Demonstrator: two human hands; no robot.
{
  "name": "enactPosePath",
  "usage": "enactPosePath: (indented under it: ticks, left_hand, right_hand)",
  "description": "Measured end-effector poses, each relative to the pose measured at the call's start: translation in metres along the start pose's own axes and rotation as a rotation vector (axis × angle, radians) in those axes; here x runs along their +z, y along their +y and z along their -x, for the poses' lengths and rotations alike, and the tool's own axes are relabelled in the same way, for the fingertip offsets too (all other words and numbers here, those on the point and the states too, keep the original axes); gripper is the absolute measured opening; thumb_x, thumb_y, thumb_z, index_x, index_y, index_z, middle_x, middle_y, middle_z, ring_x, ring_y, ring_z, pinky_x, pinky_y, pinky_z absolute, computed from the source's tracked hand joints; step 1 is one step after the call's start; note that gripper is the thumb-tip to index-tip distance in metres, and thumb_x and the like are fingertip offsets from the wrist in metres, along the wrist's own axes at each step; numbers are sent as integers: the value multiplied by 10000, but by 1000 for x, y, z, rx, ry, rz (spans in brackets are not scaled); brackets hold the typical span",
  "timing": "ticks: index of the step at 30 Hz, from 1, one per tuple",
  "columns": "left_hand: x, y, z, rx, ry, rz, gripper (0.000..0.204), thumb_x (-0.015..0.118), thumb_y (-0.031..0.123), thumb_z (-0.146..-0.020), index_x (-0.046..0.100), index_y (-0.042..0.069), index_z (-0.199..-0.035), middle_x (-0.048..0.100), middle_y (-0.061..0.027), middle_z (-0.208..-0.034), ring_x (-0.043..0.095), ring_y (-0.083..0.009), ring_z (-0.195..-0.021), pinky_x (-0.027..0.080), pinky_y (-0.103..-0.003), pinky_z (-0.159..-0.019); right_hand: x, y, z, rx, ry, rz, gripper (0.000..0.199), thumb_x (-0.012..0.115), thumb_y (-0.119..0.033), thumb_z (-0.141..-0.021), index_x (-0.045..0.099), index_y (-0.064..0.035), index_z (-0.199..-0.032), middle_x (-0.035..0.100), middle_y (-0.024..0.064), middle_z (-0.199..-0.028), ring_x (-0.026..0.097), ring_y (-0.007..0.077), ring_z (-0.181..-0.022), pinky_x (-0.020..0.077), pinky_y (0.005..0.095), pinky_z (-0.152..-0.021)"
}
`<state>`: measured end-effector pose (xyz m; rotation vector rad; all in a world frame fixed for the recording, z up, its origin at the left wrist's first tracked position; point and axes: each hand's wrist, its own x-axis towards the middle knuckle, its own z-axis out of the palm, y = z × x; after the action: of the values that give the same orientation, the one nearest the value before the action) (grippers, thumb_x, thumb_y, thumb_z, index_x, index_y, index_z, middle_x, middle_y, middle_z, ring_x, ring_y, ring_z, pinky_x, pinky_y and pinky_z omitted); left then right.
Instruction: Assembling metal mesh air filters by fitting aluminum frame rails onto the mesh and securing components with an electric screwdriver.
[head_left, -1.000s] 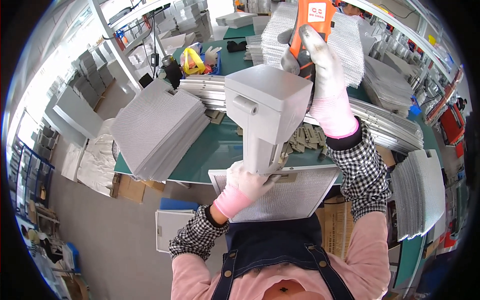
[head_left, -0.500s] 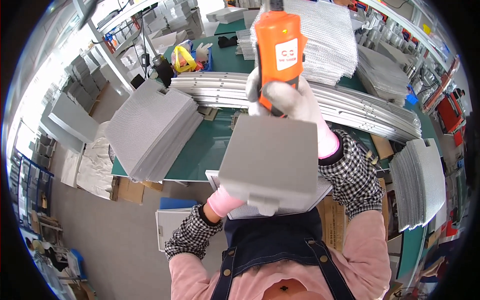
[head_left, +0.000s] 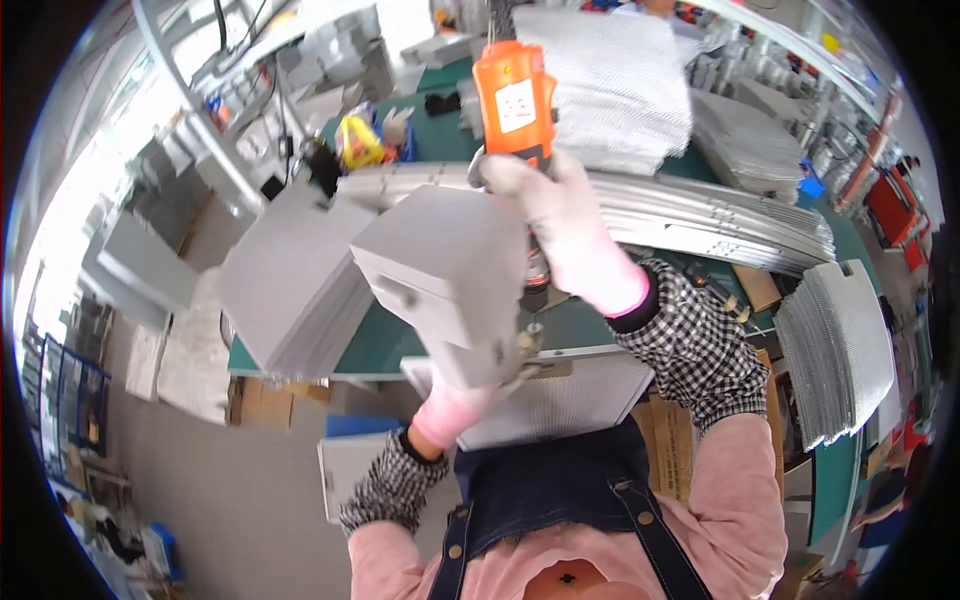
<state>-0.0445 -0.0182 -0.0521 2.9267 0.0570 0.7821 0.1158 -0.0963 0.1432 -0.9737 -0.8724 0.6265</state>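
My right hand, in a white glove with a pink cuff, grips an orange and black handheld power tool. The tool's dark nose shows below that hand. A tilted, blurred grey box hangs close in front of the view, left of the tool. Behind its lower part is my gloved left hand; its fingers are hidden, so I cannot tell what they grip. Against the apron and table edge leans a framed silver mesh panel, its left side next to my left hand.
On the green table lie long metal strips. Mesh sheet stacks stand at left, right and back. A yellow bag sits at the back left. Another panel rests below the table's edge.
The power tool and my right hand have moved left. The grey box has shifted up and left and turned, exposing the tool's nose and more of the mesh panel.
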Motion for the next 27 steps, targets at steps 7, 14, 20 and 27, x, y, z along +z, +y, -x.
enactPosePath:
  ticks: [7, 14, 20, 27]
  left_hand:
    - [40, -31, 89, -877, 448, 970, 329, 469, 110, -997, 559, -62, -1263, 641, -106, -1120, 572, -167, -1029, 465, -323, -922]
    - [129, 16, 188, -1249, 506, 806, 307, 521, 222, -1014, 626, -56, -940, 568, -27, -736, 503, -123, -718, 415, -306, -635]
    - [47, -57, 188, -1251, 1035, 594, 382, 496, 226, -1042, 577, -113, -1198, 631, -135, -1078, 546, -196, -964, 471, -363, -889]
    - [-124, -83, 209, -1174, 1906, 488, 652, 429, 499, -1027, 383, 71, -1517, 361, -137, -1569, 378, -345, -1399, 355, -495, -1124]
  right_hand:
    - [-43, -23, -45, -260, 18, 38, 236, 642, -288, -952, 553, -74, -991, 584, -23, -743, 562, 50, -646, 457, 231, -575]
    - [-148, -63, -103, -344, -149, 547, 602, 475, -571, -994, 563, -51, -1283, 660, 71, -1070, 623, 142, -975, 500, 301, -879]
    - [-260, -64, -173, -83, 717, 1726, 764, 667, -600, -844, 513, -91, -1393, 603, 193, -1320, 588, 319, -1229, 474, 429, -1007]
    - [-252, 1, -168, -53, 267, 1995, 553, 581, -454, -939, 546, -108, -1370, 679, 156, -1165, 666, 337, -1020, 524, 469, -857]
